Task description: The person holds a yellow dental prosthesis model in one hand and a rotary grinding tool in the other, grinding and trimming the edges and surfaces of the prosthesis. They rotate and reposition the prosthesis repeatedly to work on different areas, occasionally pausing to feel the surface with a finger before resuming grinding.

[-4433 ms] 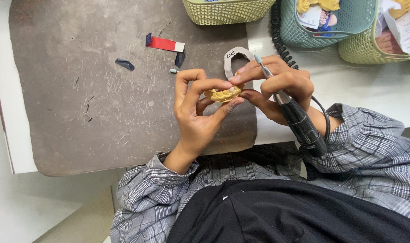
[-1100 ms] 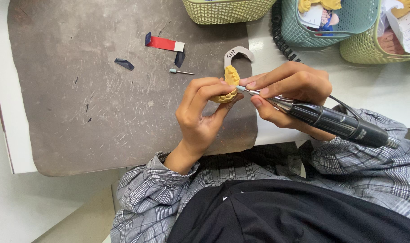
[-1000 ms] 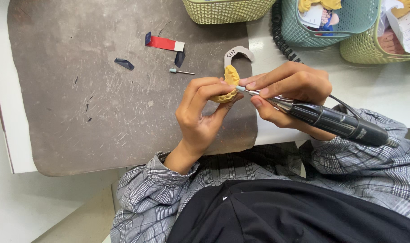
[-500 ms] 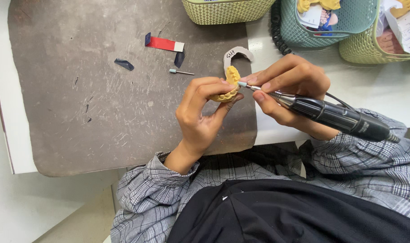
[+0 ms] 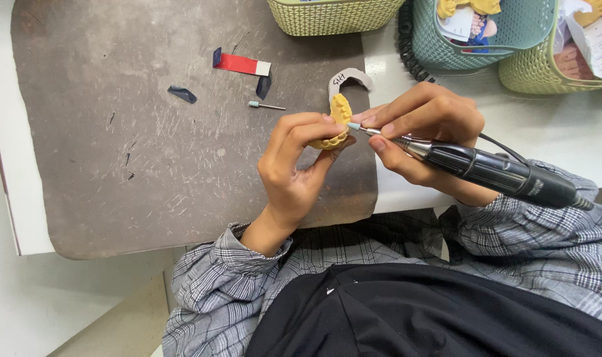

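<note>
Two hands meet over the near edge of a scuffed grey mat (image 5: 149, 165) on the white counter (image 5: 559, 139). The left hand (image 5: 294, 168) is closed around a small yellow dental cast (image 5: 337, 122), pinched between thumb and fingertips and held up off the mat, tooth ridges showing. The right hand (image 5: 423, 135) grips a black rotary handpiece (image 5: 492, 172) like a pen, its cord trailing off toward the sleeve; the small pale tip (image 5: 354, 126) sits at the edge of the cast, touching it or nearly so.

Just behind the cast a grey horseshoe-shaped piece (image 5: 350, 78) lies on the mat. Farther left lie a spare bit (image 5: 264, 105), a red and white strip (image 5: 241, 64) and a dark scrap (image 5: 182, 94). Three woven baskets stand along the far edge: a yellow-green one (image 5: 334, 16), a teal one (image 5: 512, 33) with small items inside, and another green one (image 5: 545, 69).

The risk, as I judge it, lies in the fingers of the left hand being so close to the tip: a skid off the curved surface could nick a fingertip or gouge a tooth ridge. Because the cast is held in the air with no rest under it, a firm push could twist it loose, and a drop onto the counter could chip it.
</note>
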